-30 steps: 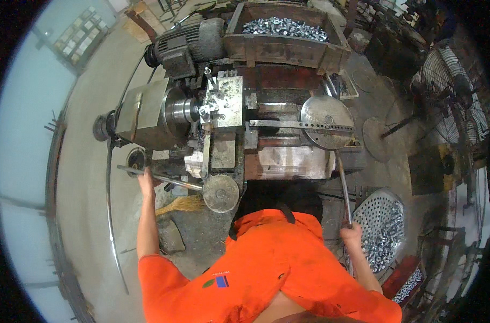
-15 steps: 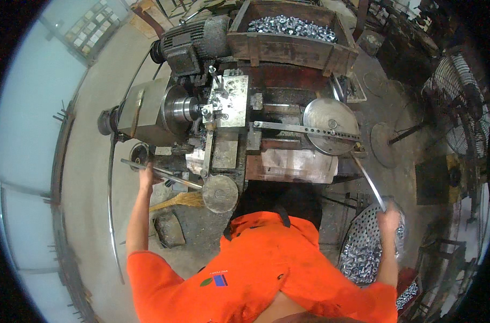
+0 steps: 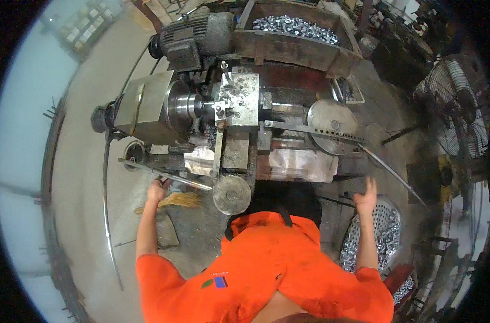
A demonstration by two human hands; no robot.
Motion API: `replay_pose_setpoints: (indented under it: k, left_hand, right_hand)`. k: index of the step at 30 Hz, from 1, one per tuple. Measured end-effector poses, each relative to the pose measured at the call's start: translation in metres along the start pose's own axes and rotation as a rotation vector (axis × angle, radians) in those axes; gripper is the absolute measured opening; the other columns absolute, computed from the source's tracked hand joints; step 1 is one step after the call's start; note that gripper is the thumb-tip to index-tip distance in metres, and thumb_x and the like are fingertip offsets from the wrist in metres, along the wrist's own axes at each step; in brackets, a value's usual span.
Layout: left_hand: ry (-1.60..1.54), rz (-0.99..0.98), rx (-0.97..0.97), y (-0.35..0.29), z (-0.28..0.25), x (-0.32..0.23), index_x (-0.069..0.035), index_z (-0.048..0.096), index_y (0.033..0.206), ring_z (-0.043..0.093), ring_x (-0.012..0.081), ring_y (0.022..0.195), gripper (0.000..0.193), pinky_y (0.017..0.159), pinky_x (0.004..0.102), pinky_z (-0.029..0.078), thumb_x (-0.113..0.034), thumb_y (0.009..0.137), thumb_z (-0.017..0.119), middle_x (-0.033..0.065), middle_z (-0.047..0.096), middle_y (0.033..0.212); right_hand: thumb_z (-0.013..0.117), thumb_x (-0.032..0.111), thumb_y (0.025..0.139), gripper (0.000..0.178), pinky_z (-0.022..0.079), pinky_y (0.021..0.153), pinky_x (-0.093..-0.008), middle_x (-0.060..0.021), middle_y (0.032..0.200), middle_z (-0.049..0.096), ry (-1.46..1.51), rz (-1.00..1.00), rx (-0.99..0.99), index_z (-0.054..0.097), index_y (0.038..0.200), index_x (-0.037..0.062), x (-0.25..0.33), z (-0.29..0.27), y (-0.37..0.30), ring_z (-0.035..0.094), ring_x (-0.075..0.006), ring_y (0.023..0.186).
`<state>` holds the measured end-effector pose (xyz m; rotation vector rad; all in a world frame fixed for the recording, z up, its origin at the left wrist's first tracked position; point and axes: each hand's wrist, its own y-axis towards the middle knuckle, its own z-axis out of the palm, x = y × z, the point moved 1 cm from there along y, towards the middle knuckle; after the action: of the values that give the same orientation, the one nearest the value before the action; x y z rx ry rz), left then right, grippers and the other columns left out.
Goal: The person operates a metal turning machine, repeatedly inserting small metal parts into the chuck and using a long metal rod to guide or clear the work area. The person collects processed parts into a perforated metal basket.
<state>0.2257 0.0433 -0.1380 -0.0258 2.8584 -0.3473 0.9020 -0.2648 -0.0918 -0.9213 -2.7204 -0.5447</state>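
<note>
My right hand is raised with its fingers stretched out, holding nothing. Beyond it slants a bare steel lever rod, joined near the round steel disc and the perforated flat bar. My left hand sits just below the left lever rod, fingers loosely bent and apart from it. That rod runs to a round metal hub. Ahead is a lathe-like machine with a chuck and a tool slide block. A small shiny part lies between them.
A wooden box of small metal parts stands behind the machine, beside a motor. At right are a perforated basket of metal parts and a fan. A straw broom lies at lower left.
My right hand has let go of its lever and moved left; the lever's free end has swung right. My left hand has come off its rod and dropped slightly. The slide block sits farther from the chuck.
</note>
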Motion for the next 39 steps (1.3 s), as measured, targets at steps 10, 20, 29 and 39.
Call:
replay_pose_setpoints:
  k: [10,20,29,39]
  left_hand:
    - [-0.047,-0.306,-0.263,0.008,0.119,-0.018,-0.001,0.058,0.094,0.061,0.0393,0.08,0.043,0.072,0.048,0.049,-0.042,0.081,0.056,0.0226,0.063,0.087]
    - [0.305,-0.057,0.126,0.01,0.068,0.032,-0.008,0.056,0.11,0.059,0.0321,0.097,0.051,0.079,0.042,0.048,-0.049,0.08,0.056,0.0156,0.063,0.099]
    - [-0.029,-0.039,-0.448,-0.083,-0.145,0.032,-0.006,0.057,0.114,0.063,0.029,0.083,0.037,0.072,0.0389,0.048,-0.028,0.084,0.06,0.0156,0.065,0.093]
    - [0.184,-0.68,-0.355,-0.116,-0.158,0.185,-0.001,0.06,0.092,0.063,0.0381,0.076,0.04,0.068,0.0448,0.049,-0.038,0.075,0.059,0.0194,0.063,0.071]
  right_hand:
    - [0.06,0.011,0.057,0.037,0.048,0.078,-0.0377,-0.019,0.097,0.063,0.227,-0.019,0.183,0.064,0.093,-0.0011,0.042,-0.005,-0.008,0.061,-0.0355,0.087]
    - [0.059,0.006,0.058,0.036,0.049,0.074,-0.0354,-0.0167,0.09,0.064,0.393,-0.306,0.124,0.064,0.093,0.0015,0.163,-0.064,0.099,0.062,-0.0311,0.082]
    - [0.06,0.018,0.058,0.035,0.048,0.074,-0.0379,-0.016,0.086,0.063,0.636,-0.86,0.276,0.066,0.09,0.0053,0.404,-0.031,0.144,0.061,-0.0323,0.082]
    - [0.059,0.021,0.051,0.022,0.051,0.066,-0.0405,-0.02,0.067,0.062,0.28,-0.859,0.486,0.066,0.062,0.0036,0.517,0.033,0.127,0.062,-0.0354,0.068]
